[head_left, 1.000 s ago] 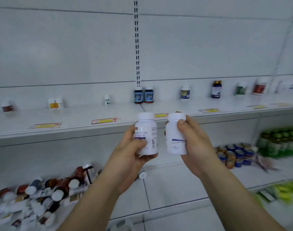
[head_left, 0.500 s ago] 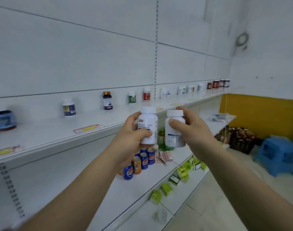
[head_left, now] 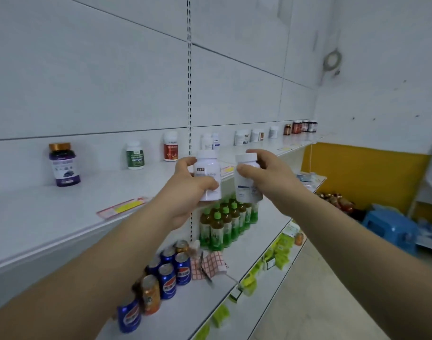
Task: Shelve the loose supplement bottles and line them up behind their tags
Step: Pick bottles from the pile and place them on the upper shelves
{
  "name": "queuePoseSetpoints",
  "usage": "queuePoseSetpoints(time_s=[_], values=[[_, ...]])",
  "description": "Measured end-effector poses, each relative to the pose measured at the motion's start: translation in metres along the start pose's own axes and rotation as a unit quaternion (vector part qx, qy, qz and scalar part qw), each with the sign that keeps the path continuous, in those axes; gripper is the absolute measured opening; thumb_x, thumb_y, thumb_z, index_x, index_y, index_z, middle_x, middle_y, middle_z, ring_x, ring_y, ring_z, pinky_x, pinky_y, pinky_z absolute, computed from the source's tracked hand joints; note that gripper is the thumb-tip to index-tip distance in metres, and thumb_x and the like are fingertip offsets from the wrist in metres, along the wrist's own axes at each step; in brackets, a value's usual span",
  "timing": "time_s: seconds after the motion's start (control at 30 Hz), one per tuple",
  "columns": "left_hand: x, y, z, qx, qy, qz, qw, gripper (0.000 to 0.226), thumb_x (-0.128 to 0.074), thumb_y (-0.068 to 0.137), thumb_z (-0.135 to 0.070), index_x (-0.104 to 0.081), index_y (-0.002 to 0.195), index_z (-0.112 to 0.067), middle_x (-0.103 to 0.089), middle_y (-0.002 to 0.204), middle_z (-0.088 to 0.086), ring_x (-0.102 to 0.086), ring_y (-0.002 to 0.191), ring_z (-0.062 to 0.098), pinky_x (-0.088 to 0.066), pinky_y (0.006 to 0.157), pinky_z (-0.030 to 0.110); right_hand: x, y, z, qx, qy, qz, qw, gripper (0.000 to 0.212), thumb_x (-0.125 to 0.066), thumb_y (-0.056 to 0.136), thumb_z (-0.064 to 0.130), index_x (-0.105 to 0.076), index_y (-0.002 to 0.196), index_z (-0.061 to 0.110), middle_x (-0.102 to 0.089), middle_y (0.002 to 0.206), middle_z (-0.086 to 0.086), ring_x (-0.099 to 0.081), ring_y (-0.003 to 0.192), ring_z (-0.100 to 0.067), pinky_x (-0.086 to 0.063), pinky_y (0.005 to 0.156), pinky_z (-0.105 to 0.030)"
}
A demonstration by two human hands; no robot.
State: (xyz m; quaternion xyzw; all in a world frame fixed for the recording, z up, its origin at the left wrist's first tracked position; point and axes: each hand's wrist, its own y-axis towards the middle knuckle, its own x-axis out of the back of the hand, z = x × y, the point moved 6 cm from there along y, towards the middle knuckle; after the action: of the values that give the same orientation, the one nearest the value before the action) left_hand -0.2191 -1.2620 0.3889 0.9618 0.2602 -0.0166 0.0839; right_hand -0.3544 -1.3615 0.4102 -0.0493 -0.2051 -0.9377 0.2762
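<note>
On the middle shelf, blue cans stand in a group near the front edge, with one orange can just beside them. Further along, tea bottles with green caps stand in tight rows against the back. A red checked packet lies between the cans and the tea bottles. The lower shelf carries small green packs along its front edge. On the floor a blue plastic stool stands near the yellow wall, with some dark bottles close by. A coil of cable hangs high on the white wall.
</note>
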Motion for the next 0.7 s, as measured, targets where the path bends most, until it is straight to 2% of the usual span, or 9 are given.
queuePoseSetpoints(time_s=[0.1, 0.23, 0.37, 0.47, 0.6, 0.7], values=[[-0.002, 0.061, -0.002, -0.003, 0.034, -0.029, 0.999, 0.062, -0.065, 0.080, 0.004, -0.033, 0.124, -0.025, -0.056, 0.114, 0.003, -0.061, 0.101, 0.024, -0.053, 0.088, 0.049, 0.011, 0.064, -0.016, 0.000, 0.004, 0.011, 1.000, 0.035, -0.068, 0.086, 0.024, -0.050, 0.114, 0.031, -0.062, 0.108, 0.003, -0.063, 0.093, -0.015, -0.053, 0.071, -0.030], [-0.011, 0.132, 0.001, -0.005, 0.139, -0.043, 0.989, 0.075, -0.073, 0.073, -0.001, -0.032, 0.133, -0.020, -0.057, 0.114, 0.007, -0.062, 0.101, 0.025, -0.052, 0.091, 0.047, 0.019, 0.142, -0.040, 0.004, 0.008, 0.029, 1.000, 0.036, -0.070, 0.084, 0.027, -0.052, 0.116, 0.030, -0.063, 0.109, 0.003, -0.065, 0.094, -0.016, -0.056, 0.082, -0.037], [-0.017, 0.192, 0.015, 0.015, 0.229, -0.067, 0.971, 0.068, -0.075, 0.073, -0.006, -0.032, 0.121, -0.025, -0.059, 0.105, 0.008, -0.060, 0.100, 0.027, -0.050, 0.093, 0.047, 0.025, 0.218, -0.063, 0.016, 0.006, 0.058, 0.998, 0.032, -0.069, 0.085, 0.026, -0.051, 0.112, 0.030, -0.060, 0.103, 0.008, -0.061, 0.093, -0.010, -0.053, 0.080, -0.031], [-0.026, 0.231, 0.027, 0.027, 0.274, -0.093, 0.957, 0.065, -0.075, 0.073, -0.006, -0.033, 0.118, -0.024, -0.058, 0.103, 0.008, -0.061, 0.099, 0.027, -0.050, 0.092, 0.047, 0.027, 0.275, -0.091, 0.023, 0.004, 0.101, 0.995, 0.040, -0.071, 0.084, 0.024, -0.051, 0.118, 0.027, -0.059, 0.106, 0.004, -0.060, 0.093, -0.011, -0.048, 0.078, -0.028], [-0.041, 0.273, 0.036, 0.044, 0.307, -0.127, 0.942, 0.064, -0.073, 0.077, -0.004, -0.035, 0.125, -0.022, -0.054, 0.100, 0.002, -0.060, 0.095, 0.022, -0.051, 0.092, 0.042, 0.027, 0.344, -0.133, 0.041, -0.025, 0.164, 0.985, 0.048, -0.070, 0.083, 0.019, -0.050, 0.127, 0.022, -0.058, 0.108, 0.000, -0.060, 0.096, -0.017, -0.045, 0.080, -0.028], [-0.055, 0.299, 0.044, 0.052, 0.306, -0.179, 0.934, 0.076, -0.070, 0.079, -0.002, -0.026, 0.137, -0.025, -0.051, 0.098, 0.000, -0.060, 0.093, 0.021, -0.052, 0.089, 0.042, 0.028, 0.386, -0.157, 0.053, -0.037, 0.206, 0.976, 0.045, -0.070, 0.082, 0.016, -0.052, 0.124, 0.021, -0.059, 0.110, 0.000, -0.059, 0.090, -0.009, -0.044, 0.075, -0.022]])
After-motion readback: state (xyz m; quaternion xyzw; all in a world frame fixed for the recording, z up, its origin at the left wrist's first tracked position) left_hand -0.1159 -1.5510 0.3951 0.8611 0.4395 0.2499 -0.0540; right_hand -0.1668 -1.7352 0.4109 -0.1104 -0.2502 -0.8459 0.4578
